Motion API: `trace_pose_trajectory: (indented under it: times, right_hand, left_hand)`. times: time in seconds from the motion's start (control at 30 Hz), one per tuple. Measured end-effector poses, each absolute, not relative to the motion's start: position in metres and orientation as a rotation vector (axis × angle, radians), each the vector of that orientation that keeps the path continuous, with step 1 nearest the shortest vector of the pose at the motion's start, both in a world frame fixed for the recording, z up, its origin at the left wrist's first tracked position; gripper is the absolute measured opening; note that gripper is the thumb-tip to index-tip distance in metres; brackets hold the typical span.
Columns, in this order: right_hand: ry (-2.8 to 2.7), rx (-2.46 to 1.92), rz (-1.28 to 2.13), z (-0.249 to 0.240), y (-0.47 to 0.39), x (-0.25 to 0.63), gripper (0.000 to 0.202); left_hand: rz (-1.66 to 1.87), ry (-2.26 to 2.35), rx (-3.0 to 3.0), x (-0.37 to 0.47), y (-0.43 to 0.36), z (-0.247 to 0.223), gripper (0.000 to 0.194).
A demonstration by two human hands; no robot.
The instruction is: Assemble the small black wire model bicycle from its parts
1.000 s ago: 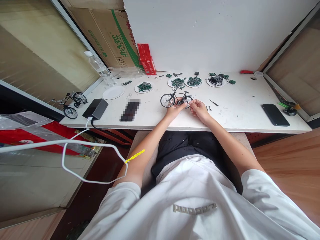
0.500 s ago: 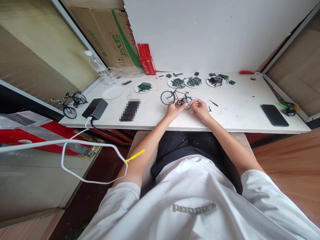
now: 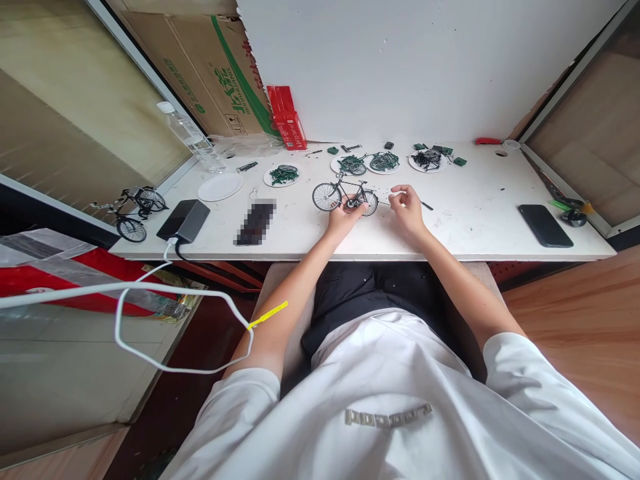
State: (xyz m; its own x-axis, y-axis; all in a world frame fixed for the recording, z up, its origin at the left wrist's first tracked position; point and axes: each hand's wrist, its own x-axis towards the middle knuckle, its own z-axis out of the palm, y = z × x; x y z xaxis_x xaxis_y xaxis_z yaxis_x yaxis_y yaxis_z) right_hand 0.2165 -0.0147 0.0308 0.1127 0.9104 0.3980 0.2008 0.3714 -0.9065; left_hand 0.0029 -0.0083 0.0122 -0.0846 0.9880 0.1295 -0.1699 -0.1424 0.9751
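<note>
Cannot fully see the lower middle of the model bicycle [image 3: 345, 189] behind the left hand [image 3: 344, 218], nor identify the thin sliver [image 3: 384, 203] beside the right hand [image 3: 408, 209] (too small to tell). Cannot recognise the pixelated object [image 3: 256, 223], nor follow the white cable [image 3: 65, 293] past the left edge.

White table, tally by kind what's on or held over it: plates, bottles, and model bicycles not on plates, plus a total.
White plates: 5
Clear bottle: 1
Model bicycles: 2, one in the left hand, one at the table's left end
Total: 8
</note>
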Motion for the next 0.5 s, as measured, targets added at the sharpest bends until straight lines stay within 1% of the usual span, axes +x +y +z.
trace_pose_trajectory:
  times: [0.1,0.3,0.37,0.5]
  right_hand:
    - [-1.489,-1.219,0.523,0.039,-0.006,0.241,0.048]
    - [-1.985,-1.29,0.21,0.037,-0.006,0.258,0.023]
    - [-2.108,-1.312,0.148,0.031,-0.006,0.255,0.02]
    - [-2.224,-1.308,0.122,0.023,-0.004,0.248,0.021]
  left_hand:
    - [1.444,1.086,1.1,0.004,-0.01,0.015,0.052]
    - [1.433,1.118,1.084,0.004,-0.011,0.017,0.049]
    - [1.437,1.13,1.098,0.004,-0.011,0.016,0.049]
    - [1.431,1.156,1.126,0.004,-0.01,0.015,0.05]
